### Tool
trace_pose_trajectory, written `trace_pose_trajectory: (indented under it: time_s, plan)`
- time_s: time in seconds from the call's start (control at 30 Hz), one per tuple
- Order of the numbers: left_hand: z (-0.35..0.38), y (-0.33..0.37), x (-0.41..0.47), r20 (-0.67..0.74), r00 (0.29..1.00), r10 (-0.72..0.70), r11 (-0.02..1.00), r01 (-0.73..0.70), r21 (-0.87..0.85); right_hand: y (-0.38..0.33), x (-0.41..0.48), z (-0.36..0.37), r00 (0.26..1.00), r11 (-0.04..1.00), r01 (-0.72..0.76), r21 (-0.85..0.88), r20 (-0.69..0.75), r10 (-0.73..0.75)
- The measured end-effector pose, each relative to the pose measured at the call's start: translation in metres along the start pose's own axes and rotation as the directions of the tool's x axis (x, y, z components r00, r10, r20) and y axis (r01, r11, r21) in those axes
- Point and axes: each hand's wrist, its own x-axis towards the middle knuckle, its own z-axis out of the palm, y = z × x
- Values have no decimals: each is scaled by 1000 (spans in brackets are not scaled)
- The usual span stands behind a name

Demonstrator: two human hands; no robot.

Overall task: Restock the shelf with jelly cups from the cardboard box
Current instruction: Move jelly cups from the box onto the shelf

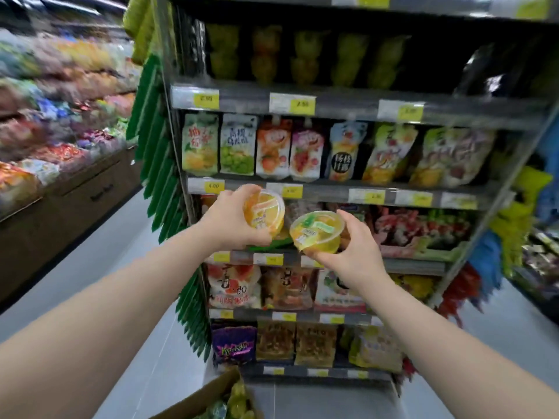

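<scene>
At the far left, sloping bins of wrapped sweets point(57, 122) run along the aisle, blurred. Just right of them, green packets point(158, 152) hang down the side of the shelf point(341, 105), whose tiers carry fruit pouches point(272, 149) and bagged snacks. At the bottom edge, the open cardboard box point(202, 399) sits on the floor in front of the shelf, with pale green jelly cups point(240, 399) showing inside.

The left hand point(231, 222) is raised before the middle tiers, its fingers point(242, 192) clamped round an orange jelly cup point(266, 213) that is tilted lid-toward-camera. Just beside it, slightly lower, the right hand point(360, 252) holds a yellow jelly cup point(317, 232), fingers point(322, 256) curled under its base and thumb along its rim. The two cups are near each other; I cannot tell whether they touch.
</scene>
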Motion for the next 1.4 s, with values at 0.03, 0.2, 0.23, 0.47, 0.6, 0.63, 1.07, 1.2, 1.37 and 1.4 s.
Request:
trace_pose_trajectory:
  time_s: [0.03, 0.2, 0.23, 0.47, 0.6, 0.63, 1.07, 1.2, 1.37, 1.4]
  plan:
    - [-3, 17, 5, -20, 1000, 14, 1000, -14, -7, -2, 3, -16, 999, 1000, 23, -13, -27, -24]
    - [-18, 84, 25, -141, 988, 68, 991, -83, -104, -10, 27, -80, 986, 997, 82, -9, -148, -83]
    - [-21, 95, 29, -167, 983, 79, 989, -98, -108, -11, 33, -90, 981, 995, 101, -10, -166, -101]
    - [-31, 151, 83, -316, 936, 155, 953, -226, -202, -16, 94, -136, 933, 984, 180, -4, -317, -171]
    - [-37, 166, 128, -379, 906, 186, 940, -277, -199, -12, 141, -158, 901, 979, 204, -1, -391, -188]
    - [-38, 170, 140, -385, 904, 187, 936, -283, -210, -10, 153, -163, 898, 980, 201, -4, -398, -185]
    - [-29, 210, 271, -425, 885, 191, 914, -318, -253, 20, 284, -229, 837, 994, 98, -47, -536, -108]
    - [-19, 221, 300, -405, 899, 165, 928, -280, -245, 38, 317, -245, 869, 996, 61, -59, -488, -82]
    - [-9, 231, 322, -367, 911, 187, 928, -287, -239, 46, 349, -253, 942, 978, -6, -210, -330, -65]
    - [-7, 233, 324, -361, 913, 191, 927, -289, -239, 46, 351, -253, 950, 970, -19, -242, -308, -58]
